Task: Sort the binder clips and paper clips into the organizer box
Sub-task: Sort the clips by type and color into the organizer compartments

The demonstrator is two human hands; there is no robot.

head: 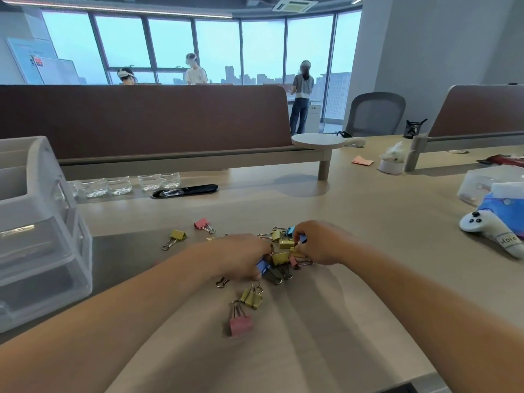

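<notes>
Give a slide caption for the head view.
Left hand and right hand grip coloured binder clips on the desk near the organizer box.

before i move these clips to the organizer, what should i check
1. Left hand grip: ok, curled round blue binder clip.
2. Right hand grip: ok, pinching second blue clip.
3. Organizer box drawer open: cannot tell.
4. Paper clips found: cannot tell, only binder clips show.
5. Pile gathered: not ok, pink clip and yellow clip lie apart.
</notes>
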